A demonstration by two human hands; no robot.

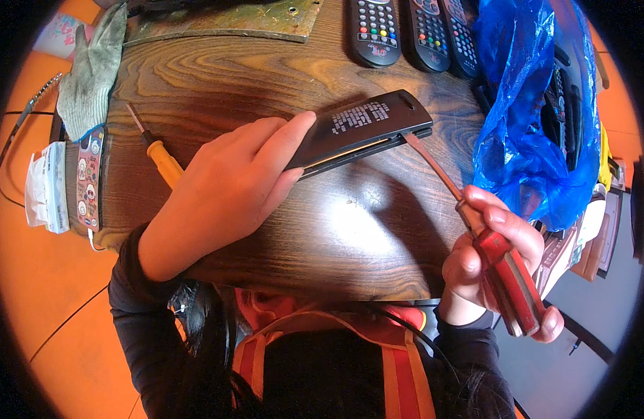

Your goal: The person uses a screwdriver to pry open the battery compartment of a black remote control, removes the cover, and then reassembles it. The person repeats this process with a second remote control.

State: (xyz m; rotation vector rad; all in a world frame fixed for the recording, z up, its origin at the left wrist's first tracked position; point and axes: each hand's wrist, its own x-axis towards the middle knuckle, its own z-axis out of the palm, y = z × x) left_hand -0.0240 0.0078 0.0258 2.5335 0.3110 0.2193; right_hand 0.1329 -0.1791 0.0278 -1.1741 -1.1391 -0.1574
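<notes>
A wooden table (217, 77) with strong dark grain fills the middle of the view, on an orange floor (42, 279). At its right edge sits a blue plastic bag (524, 119), crumpled and partly see-through, with dark remote controls showing inside it. At the far edge of the table lies a worn greenish metal plate (231, 21), and beside it 3 black remote controls (420, 31) lie side by side, buttons up. A grey work glove (91, 70) hangs over the table's left corner.

The left hand (224, 188) lies palm down on the table, its fingers curled over the near end of a black remote control (364, 129) and pressing it in place. This remote lies face down near the middle of the table, its back with white print turned up, and a seam along its side stands slightly open.

The right hand (496, 265) is closed in a fist around the red handle of a flat screwdriver (475, 223). The metal shaft runs up and left, and its tip sits in the seam at the far right corner of the black remote.

A smaller yellow-handled screwdriver (157, 153) lies on the table just left of the left hand, partly hidden by it.
</notes>
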